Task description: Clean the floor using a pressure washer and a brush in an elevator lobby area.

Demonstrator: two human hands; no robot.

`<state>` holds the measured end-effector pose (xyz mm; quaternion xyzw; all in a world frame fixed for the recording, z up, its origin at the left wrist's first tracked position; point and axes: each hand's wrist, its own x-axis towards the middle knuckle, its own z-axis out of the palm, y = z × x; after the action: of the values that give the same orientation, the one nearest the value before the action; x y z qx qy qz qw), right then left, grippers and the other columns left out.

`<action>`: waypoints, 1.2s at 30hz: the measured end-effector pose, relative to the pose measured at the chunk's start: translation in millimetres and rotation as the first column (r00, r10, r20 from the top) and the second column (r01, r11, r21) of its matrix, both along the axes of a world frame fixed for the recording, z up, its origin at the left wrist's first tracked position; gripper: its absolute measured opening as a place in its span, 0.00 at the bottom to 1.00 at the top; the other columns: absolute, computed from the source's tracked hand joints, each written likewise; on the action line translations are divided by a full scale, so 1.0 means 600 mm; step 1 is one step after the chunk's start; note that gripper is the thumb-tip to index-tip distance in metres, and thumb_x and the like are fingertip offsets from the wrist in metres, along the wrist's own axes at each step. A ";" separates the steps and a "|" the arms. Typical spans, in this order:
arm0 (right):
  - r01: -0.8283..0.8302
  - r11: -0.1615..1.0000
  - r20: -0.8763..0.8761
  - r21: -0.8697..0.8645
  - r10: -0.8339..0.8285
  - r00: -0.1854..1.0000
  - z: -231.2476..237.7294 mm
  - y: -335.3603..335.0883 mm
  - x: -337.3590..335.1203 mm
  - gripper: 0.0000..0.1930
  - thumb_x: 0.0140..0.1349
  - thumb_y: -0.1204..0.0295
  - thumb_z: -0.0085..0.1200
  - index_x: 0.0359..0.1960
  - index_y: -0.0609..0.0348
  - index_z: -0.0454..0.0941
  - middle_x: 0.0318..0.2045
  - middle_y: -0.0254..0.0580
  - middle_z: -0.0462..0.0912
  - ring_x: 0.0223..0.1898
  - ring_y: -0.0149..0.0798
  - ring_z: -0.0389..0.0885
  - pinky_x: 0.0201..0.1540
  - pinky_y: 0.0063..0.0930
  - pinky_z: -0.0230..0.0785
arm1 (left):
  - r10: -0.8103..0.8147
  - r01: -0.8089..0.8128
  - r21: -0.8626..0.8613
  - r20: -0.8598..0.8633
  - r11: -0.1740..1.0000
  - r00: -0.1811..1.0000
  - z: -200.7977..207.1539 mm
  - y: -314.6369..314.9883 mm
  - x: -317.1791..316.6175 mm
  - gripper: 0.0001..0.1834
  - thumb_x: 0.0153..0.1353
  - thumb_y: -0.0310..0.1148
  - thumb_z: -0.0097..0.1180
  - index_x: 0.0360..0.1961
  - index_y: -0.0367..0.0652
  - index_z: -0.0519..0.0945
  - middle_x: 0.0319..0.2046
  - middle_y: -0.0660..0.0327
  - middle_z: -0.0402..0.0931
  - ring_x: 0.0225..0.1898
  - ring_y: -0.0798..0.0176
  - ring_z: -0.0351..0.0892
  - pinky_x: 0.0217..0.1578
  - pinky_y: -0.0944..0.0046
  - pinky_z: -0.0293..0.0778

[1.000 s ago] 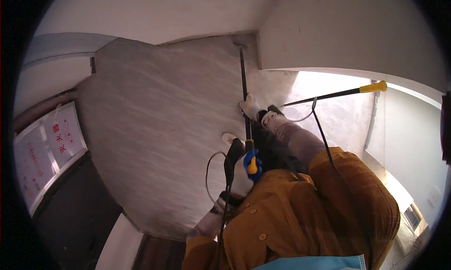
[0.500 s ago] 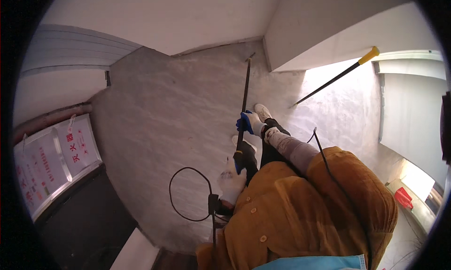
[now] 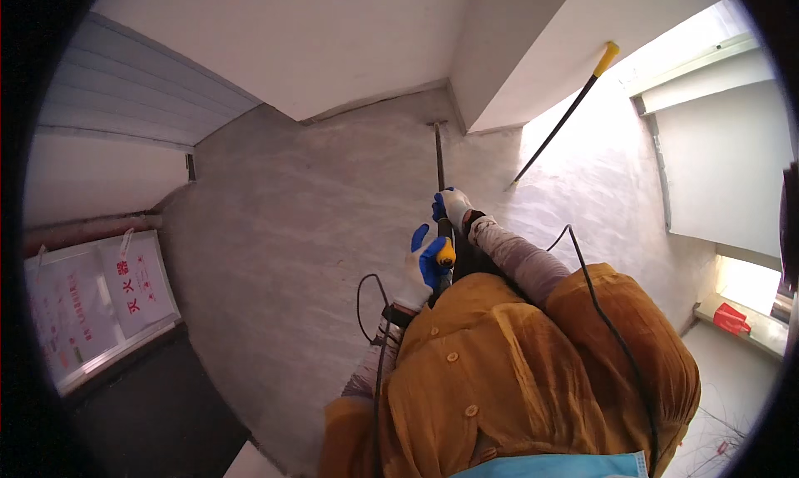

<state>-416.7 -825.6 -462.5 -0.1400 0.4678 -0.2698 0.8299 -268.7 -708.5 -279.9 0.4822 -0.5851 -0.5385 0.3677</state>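
Observation:
Both my hands wear white gloves with blue palms. My right hand (image 3: 452, 203) is closed around the black shaft of a long-handled floor scraper (image 3: 440, 158). Its narrow crosswise head (image 3: 436, 124) rests on the floor near the foot of the wall. Close to my body, my left hand (image 3: 427, 260) has its fingers curled at the yellow handle end (image 3: 447, 252) of the same tool, with one digit sticking up away from it. A second black pole with a yellow grip (image 3: 606, 59) leans on the wall corner to the right, its tip on the floor.
Grey concrete floor (image 3: 275, 253) lies ahead, bounded by white walls (image 3: 291, 45). A fire-extinguisher cabinet (image 3: 108, 303) stands at left. Bright light falls by the doorway at right. A red item (image 3: 732, 318) sits on a ledge there. Black cables (image 3: 595, 312) hang beside both my arms.
My left hand has moved up and right to the tool's yellow end, and one digit now sticks out. The tool stands more upright in view, its head shifted down slightly. The view has shifted too.

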 end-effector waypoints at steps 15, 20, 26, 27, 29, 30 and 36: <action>0.033 0.992 0.243 0.123 -0.062 0.968 0.045 -0.082 -0.026 0.09 0.59 0.66 0.41 0.23 0.50 0.68 0.15 0.35 0.65 0.16 0.37 0.67 0.20 0.35 0.63 | 0.306 -0.303 -0.192 -0.013 0.933 0.952 0.054 -0.111 -0.086 0.16 0.51 0.27 0.56 0.42 0.36 0.77 0.34 0.51 0.77 0.35 0.53 0.78 0.35 0.63 0.72; -0.069 0.925 -0.544 0.373 0.279 0.791 0.072 -0.154 0.009 0.09 0.57 0.63 0.39 0.23 0.49 0.66 0.16 0.32 0.66 0.13 0.37 0.62 0.18 0.39 0.60 | 0.404 -0.409 -0.060 -0.082 0.911 0.911 0.080 -0.138 -0.110 0.14 0.49 0.24 0.56 0.40 0.37 0.78 0.27 0.53 0.76 0.29 0.54 0.76 0.32 0.62 0.71; -0.828 0.535 -0.876 0.166 0.466 0.126 0.016 -0.187 -0.025 0.13 0.57 0.67 0.46 0.39 0.59 0.77 0.36 0.51 0.81 0.38 0.49 0.80 0.38 0.40 0.72 | 0.602 -0.574 0.322 0.016 0.753 0.798 0.085 -0.177 -0.157 0.13 0.53 0.26 0.55 0.40 0.36 0.78 0.29 0.54 0.77 0.27 0.63 0.76 0.28 0.67 0.71; -0.815 0.553 -0.872 0.172 0.470 0.135 0.064 -0.223 -0.018 0.15 0.54 0.67 0.47 0.39 0.63 0.75 0.34 0.56 0.80 0.37 0.52 0.80 0.36 0.42 0.72 | 0.705 -0.698 -0.101 0.099 0.709 0.702 0.073 -0.194 -0.175 0.13 0.54 0.26 0.54 0.42 0.35 0.78 0.29 0.56 0.77 0.25 0.66 0.75 0.27 0.68 0.71; -0.791 0.583 -0.872 0.184 0.469 0.143 0.081 -0.255 -0.025 0.17 0.52 0.67 0.47 0.40 0.68 0.72 0.33 0.62 0.79 0.36 0.54 0.81 0.34 0.45 0.73 | 0.668 -0.668 -0.042 0.099 0.743 0.738 0.070 -0.211 -0.183 0.14 0.54 0.26 0.54 0.43 0.35 0.77 0.30 0.57 0.77 0.26 0.68 0.74 0.28 0.69 0.71; -0.711 0.667 -0.868 0.224 0.468 0.165 0.083 -0.241 -0.021 0.16 0.57 0.65 0.45 0.41 0.64 0.74 0.37 0.56 0.79 0.40 0.52 0.79 0.41 0.42 0.70 | 0.634 -0.639 0.024 0.101 0.769 0.767 0.075 -0.207 -0.188 0.14 0.55 0.25 0.54 0.44 0.35 0.77 0.31 0.58 0.78 0.27 0.69 0.74 0.29 0.70 0.71; -0.553 0.782 -0.662 0.286 0.579 0.477 -0.089 -0.193 -0.091 0.13 0.57 0.60 0.44 0.30 0.55 0.76 0.28 0.44 0.79 0.29 0.46 0.78 0.28 0.38 0.68 | 0.671 -0.611 0.343 -0.083 0.714 0.737 0.156 -0.231 -0.180 0.15 0.55 0.22 0.50 0.44 0.32 0.77 0.28 0.63 0.76 0.25 0.74 0.70 0.26 0.74 0.68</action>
<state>-471.1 -941.4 -516.0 -0.3665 0.6849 0.1040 0.6210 -376.7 -847.0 -186.1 0.6473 -0.2536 -0.5030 0.5136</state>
